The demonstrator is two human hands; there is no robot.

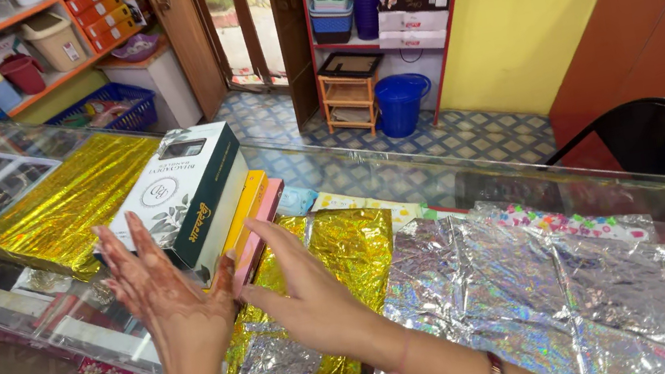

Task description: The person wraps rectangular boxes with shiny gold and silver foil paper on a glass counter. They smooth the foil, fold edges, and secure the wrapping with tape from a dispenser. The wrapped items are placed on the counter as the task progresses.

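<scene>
A: Both hands are spread flat, holding nothing: the left hand (161, 294) hovers by the near corner of the green-and-white box (182, 193), the right hand (309, 293) over gold foil sheets (343, 256)

B: Is the box wrapped?

A: No, it's bare, lying on a yellow box (248, 205) and a pink box (260, 225) on the glass counter (402, 176)

B: Around it?

A: Gold-wrapped parcel (64, 207) left, silver holographic sheets (561, 284) right; the loose foil crowds the counter

Glossy crinkled gold foil (342, 248), holographic silver foil (580, 290), matt cardboard box (187, 192).
</scene>
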